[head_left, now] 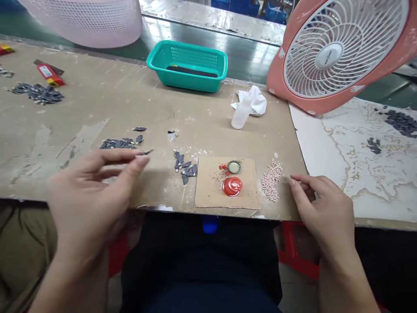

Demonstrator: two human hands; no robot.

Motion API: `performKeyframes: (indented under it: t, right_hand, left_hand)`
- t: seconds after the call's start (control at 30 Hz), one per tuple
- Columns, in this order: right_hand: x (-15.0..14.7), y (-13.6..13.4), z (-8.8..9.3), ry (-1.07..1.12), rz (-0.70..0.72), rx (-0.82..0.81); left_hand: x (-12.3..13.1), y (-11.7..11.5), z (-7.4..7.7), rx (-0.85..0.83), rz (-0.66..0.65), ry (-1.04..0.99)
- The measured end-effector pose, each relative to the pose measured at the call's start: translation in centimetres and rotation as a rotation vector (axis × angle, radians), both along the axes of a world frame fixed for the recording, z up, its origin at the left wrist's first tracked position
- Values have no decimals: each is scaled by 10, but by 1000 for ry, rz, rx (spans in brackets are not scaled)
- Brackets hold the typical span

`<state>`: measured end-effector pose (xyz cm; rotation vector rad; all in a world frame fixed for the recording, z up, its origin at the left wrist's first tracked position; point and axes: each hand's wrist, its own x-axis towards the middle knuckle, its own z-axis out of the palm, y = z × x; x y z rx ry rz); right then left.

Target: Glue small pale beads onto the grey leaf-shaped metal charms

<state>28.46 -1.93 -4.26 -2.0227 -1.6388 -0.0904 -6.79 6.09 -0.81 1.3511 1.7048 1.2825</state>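
Observation:
My left hand point(87, 195) hovers over the table's front edge, thumb and forefinger pinched on a small dark flat piece point(146, 152). Just beyond it lies a pile of similar dark pieces point(119, 143), and another small pile point(185, 167) sits to the right. My right hand point(321, 208) rests at the table edge with fingers curled together, next to a heap of tiny pink beads point(272, 179). Between the hands lies a cardboard square point(211, 187) carrying a red cap point(232, 186) and a bottle cap point(234, 166).
A teal basket point(187, 65) stands at the back centre, with a small squeeze bottle point(241, 114) and white cloth point(256, 98) to its right. A pink fan point(342, 48) leans at the far right. More dark pieces point(37, 93) and a red object point(50, 74) lie at the left.

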Motion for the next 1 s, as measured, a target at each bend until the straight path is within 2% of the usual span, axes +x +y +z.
performKeyframes:
  t: [0.07, 0.1, 0.17, 0.27, 0.37, 0.7, 1.0]
  right_hand:
    - [6, 8, -4, -4, 7, -28]
    - [7, 13, -5, -6, 9, -38]
    - [8, 20, -7, -3, 24, -57]
    - [7, 28, -7, 16, 50, -74]
    - [7, 31, -7, 34, 42, -69]
    - [9, 29, -17, -35, 12, -92]
    - [9, 29, -9, -3, 79, -89]
  left_hand:
    - [-12, 13, -2, 0, 126, 313]
    - [-17, 19, -3, -17, 139, 415]
    - [-24, 27, -7, -33, 130, 485]
    - [-26, 29, -13, 48, 100, 453]
    - [-18, 20, -14, 127, 7, 401]
    - [25, -11, -4, 385, -197, 477]
    - [33, -20, -1, 384, -284, 450]
